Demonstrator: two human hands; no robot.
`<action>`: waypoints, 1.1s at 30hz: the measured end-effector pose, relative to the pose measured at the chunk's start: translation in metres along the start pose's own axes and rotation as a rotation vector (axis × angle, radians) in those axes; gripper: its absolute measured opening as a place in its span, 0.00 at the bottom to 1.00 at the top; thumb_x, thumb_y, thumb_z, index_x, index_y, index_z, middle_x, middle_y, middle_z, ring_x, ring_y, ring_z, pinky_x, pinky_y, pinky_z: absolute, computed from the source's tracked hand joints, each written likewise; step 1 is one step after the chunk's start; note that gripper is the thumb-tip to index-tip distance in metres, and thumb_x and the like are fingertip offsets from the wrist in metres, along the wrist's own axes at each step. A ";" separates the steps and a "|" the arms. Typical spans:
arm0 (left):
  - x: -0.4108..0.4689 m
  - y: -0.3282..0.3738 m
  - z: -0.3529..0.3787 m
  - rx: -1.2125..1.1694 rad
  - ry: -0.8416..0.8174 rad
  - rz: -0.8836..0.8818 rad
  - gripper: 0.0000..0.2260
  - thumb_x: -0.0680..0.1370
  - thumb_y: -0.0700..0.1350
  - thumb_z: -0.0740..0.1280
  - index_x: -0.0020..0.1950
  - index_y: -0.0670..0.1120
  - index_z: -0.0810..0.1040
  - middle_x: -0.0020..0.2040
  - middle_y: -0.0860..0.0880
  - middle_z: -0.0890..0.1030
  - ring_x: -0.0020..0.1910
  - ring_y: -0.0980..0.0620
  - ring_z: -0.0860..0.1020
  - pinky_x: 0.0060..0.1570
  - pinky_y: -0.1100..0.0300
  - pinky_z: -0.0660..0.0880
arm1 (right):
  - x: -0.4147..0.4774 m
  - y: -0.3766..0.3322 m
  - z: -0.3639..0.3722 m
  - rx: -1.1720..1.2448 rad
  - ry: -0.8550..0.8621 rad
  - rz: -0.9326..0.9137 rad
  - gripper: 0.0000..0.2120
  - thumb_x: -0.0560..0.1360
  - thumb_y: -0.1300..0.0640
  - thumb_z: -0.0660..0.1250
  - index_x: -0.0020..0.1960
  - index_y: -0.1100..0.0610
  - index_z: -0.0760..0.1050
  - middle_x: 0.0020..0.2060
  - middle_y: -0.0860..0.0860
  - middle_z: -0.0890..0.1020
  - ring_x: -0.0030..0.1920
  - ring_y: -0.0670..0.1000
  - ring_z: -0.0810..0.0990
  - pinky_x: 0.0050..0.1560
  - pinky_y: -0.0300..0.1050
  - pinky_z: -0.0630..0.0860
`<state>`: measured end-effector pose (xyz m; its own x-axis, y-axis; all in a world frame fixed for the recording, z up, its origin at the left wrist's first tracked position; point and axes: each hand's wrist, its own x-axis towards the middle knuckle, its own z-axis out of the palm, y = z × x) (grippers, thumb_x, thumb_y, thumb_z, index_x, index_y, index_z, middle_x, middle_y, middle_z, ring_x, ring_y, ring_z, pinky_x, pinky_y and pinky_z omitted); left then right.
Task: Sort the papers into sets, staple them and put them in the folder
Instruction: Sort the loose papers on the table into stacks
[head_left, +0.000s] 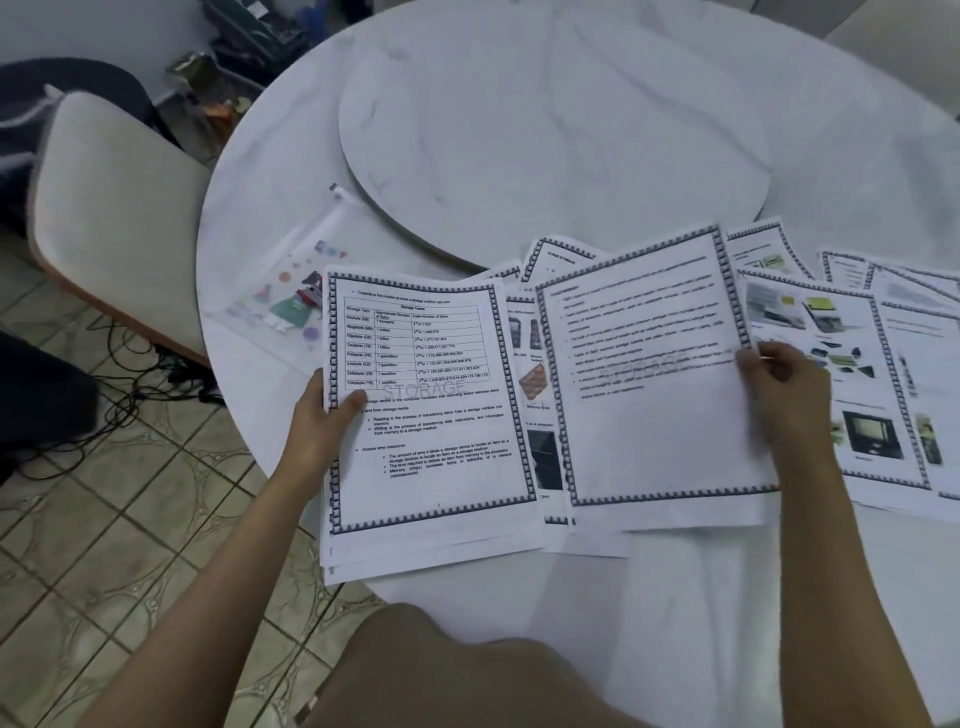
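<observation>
Clearly the sorting step is under way: the left hand (324, 421) pinches a thin stack (426, 415) by its left edge, thumb on top over the printed border and fingers hidden beneath, so the stack hangs partly past the table (519, 130) rim. The right hand (779, 384) grips a single sheet (654, 374) at its right edge, thumb on the face and fingers curled behind; that sheet looks lifted and slightly bowed. More papers (841, 364) lie fanned under and to the right of the right hand, overlapping each other. The folder (291, 291), a clear zip pouch with cartoon print, lies flat just beyond the left hand.

Judging by the look, the pages are light, floppy and slick against one another. A single sheet will sag and flutter if held by one corner, so a mid-edge pinch suits it. The stack may slide apart unless squeezed firmly near an edge and squared on the table before stapling. No stapler is visible.
</observation>
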<state>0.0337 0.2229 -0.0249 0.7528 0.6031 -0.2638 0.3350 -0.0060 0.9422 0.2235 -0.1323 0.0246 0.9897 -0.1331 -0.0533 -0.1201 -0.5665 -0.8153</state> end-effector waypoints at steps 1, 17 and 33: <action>0.000 0.000 0.000 -0.001 -0.001 0.003 0.17 0.78 0.39 0.62 0.67 0.44 0.68 0.57 0.49 0.75 0.56 0.50 0.74 0.56 0.58 0.69 | 0.001 -0.004 -0.006 0.056 0.001 -0.012 0.14 0.76 0.56 0.65 0.59 0.62 0.76 0.52 0.60 0.81 0.46 0.48 0.78 0.52 0.42 0.74; 0.002 -0.005 0.001 0.003 -0.019 -0.005 0.16 0.79 0.41 0.61 0.67 0.45 0.67 0.58 0.51 0.74 0.57 0.51 0.73 0.57 0.58 0.68 | -0.011 -0.058 0.020 0.480 -0.243 0.050 0.05 0.77 0.58 0.64 0.42 0.53 0.75 0.31 0.43 0.82 0.33 0.41 0.78 0.36 0.35 0.76; -0.001 -0.002 0.006 -0.047 0.011 -0.021 0.16 0.81 0.43 0.58 0.69 0.45 0.66 0.59 0.52 0.73 0.57 0.54 0.72 0.57 0.60 0.67 | -0.082 -0.033 0.141 0.180 -0.503 0.007 0.06 0.77 0.58 0.62 0.52 0.58 0.75 0.42 0.46 0.79 0.44 0.44 0.77 0.45 0.29 0.73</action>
<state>0.0354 0.2178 -0.0276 0.7392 0.6116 -0.2819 0.3240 0.0440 0.9450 0.1574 0.0116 -0.0252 0.9095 0.2951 -0.2927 -0.1551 -0.4124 -0.8977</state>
